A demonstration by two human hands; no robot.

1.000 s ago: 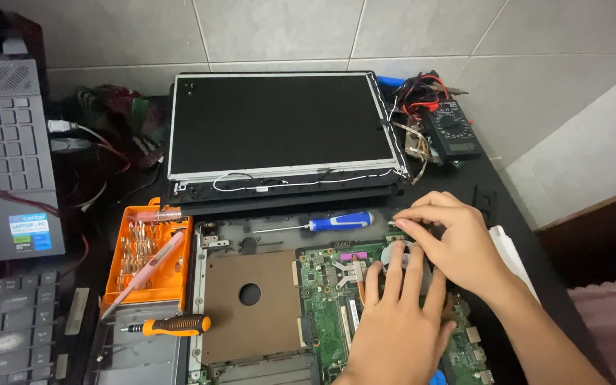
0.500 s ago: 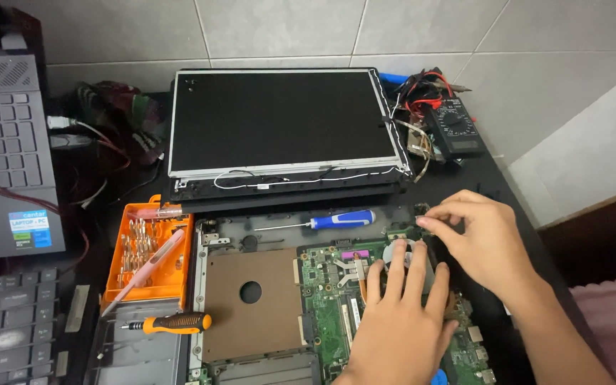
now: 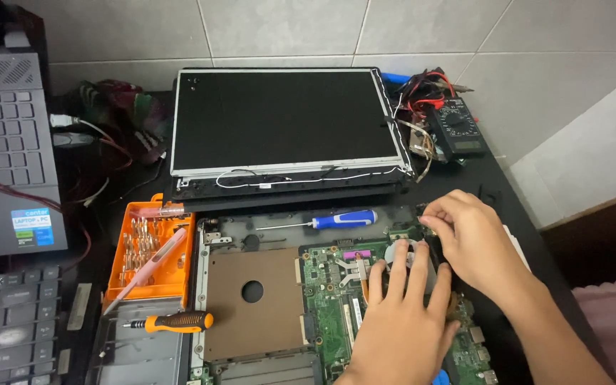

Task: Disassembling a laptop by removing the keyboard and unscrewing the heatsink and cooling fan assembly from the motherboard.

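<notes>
green motherboard (image 3: 336, 299) lying inside the opened laptop base (image 3: 251, 235), used here as the landmark. left hand (image 3: 401, 321) resting flat on the right part of the board, fingers (image 3: 397, 267) spread and pressing down around the round cooling fan (image 3: 404, 257), holding nothing. right hand (image 3: 475, 239) at the upper right corner of the board, fingertips (image 3: 433, 214) pinched narrow on some small part at the fan's edge; too small to tell what part it is. fan half hidden under both hands, only its grey centre visible.

blue-handled screwdriver (image 3: 336, 220) lying just above the board, on the top edge of the base, tip pointing left. brown square plate (image 3: 252, 303) with a round hole directly left of the board, touching it. orange bit case (image 3: 151, 249) further left of the board, open, with pink tweezers (image 3: 147, 267) lying across it. orange-handled screwdriver (image 3: 176, 322) below that case, left of the board. detached screen panel (image 3: 286, 121) standing well above the board, leaning against the tiled wall. black multimeter (image 3: 458, 132) with red and black leads above and to the right of the board. grey laptop (image 3: 8, 157) far left of the board.
</notes>
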